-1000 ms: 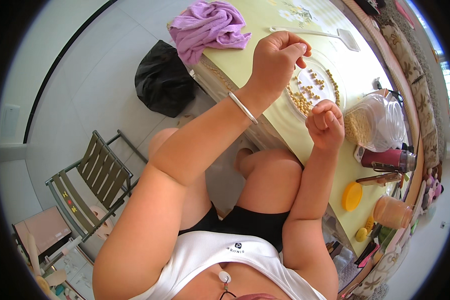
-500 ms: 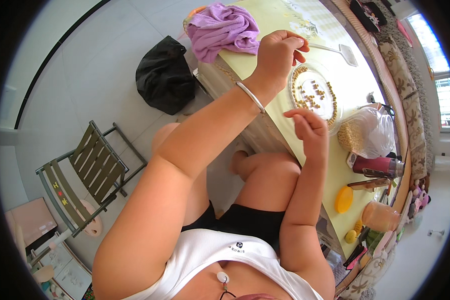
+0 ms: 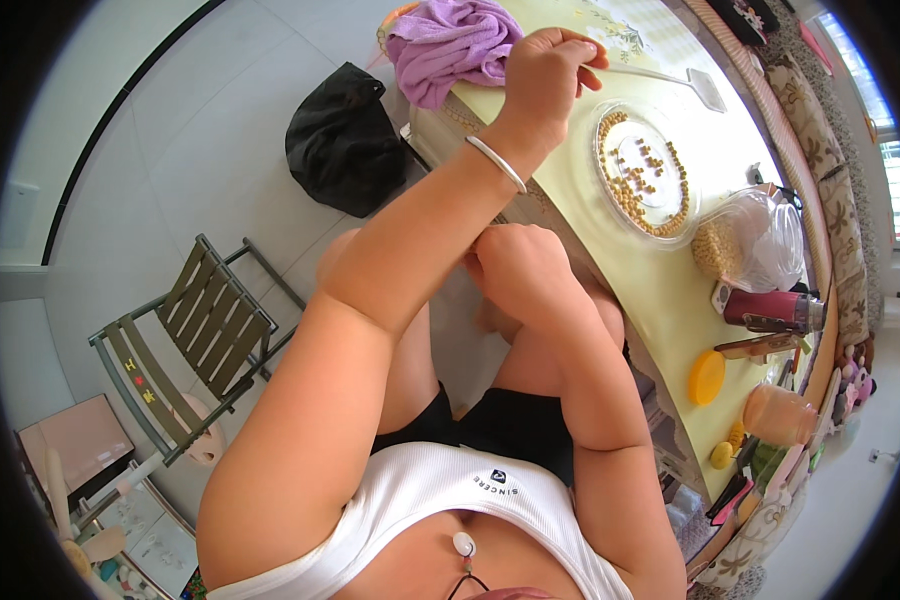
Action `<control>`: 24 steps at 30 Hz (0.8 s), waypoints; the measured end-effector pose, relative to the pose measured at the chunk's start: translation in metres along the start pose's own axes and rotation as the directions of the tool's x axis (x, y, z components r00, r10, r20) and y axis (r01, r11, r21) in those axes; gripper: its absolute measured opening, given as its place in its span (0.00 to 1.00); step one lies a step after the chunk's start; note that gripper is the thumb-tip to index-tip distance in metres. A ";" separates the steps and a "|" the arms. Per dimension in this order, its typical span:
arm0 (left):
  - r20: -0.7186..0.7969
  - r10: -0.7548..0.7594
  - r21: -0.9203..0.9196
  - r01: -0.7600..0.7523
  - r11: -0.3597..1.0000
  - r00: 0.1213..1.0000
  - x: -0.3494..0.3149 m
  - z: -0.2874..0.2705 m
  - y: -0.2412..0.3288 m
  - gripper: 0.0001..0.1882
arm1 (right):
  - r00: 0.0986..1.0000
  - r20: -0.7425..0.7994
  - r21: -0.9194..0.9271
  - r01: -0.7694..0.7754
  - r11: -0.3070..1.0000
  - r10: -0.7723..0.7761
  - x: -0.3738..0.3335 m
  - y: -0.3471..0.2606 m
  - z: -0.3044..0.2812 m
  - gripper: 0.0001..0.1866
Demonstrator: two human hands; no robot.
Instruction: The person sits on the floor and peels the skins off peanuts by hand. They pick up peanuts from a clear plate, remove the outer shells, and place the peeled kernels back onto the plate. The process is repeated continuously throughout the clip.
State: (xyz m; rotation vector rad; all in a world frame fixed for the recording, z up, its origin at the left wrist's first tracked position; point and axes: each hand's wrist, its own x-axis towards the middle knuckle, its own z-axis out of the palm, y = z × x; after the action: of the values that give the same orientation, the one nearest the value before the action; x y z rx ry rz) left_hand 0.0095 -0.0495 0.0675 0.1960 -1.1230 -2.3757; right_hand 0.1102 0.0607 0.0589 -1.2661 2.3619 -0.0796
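Note:
My left hand [image 3: 545,85], with a silver bangle at its wrist, is held over the table's far left part. Its closed fingers grip the thin pale handle of a fly swatter [image 3: 708,90], whose square head points right. My right hand [image 3: 525,262] is curled close beside my left forearm, below the table edge; its fingertips are mostly hidden, and I cannot tell whether they touch the arm. On the table stands a clear round plate [image 3: 692,238] with a ring of tan beans [image 3: 682,200] along its rim and several loose ones in the middle.
Along the table's right side are a plastic bag of beans [image 3: 715,250], a maroon flask [image 3: 760,310], a yellow lid [image 3: 707,377] and a pinkish jar [image 3: 780,415]. A purple towel [image 3: 450,50] lies at the far left corner. A black bag [image 3: 345,145] and a folding chair [image 3: 210,320] are on the floor.
My right hand has moved left, from beside the plate to next to my left forearm. The left hand still holds the swatter, slightly farther away. The whole view has shifted a little.

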 end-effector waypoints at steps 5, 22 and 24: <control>-0.045 -0.025 -0.002 0.025 1.000 0.999 0.003 -0.011 -0.010 0.06 | 0.962 0.256 -0.089 0.126 0.988 -0.099 0.018 0.014 0.074 0.07; -0.113 -0.109 0.279 0.137 0.951 0.988 0.008 -0.067 -0.041 0.05 | 0.862 -0.505 0.756 0.472 0.453 -0.056 0.024 0.070 0.028 0.12; -0.118 -0.103 0.295 0.134 0.946 0.988 0.009 -0.076 -0.041 0.05 | 0.911 -0.413 0.911 0.413 0.007 0.019 0.021 0.096 0.015 0.13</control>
State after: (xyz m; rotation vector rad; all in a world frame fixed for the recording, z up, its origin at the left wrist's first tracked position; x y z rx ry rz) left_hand 0.0118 -0.0840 -0.0128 0.4966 -1.4588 -2.2544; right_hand 0.0320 0.1015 0.0125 -0.7250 1.4182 -1.8674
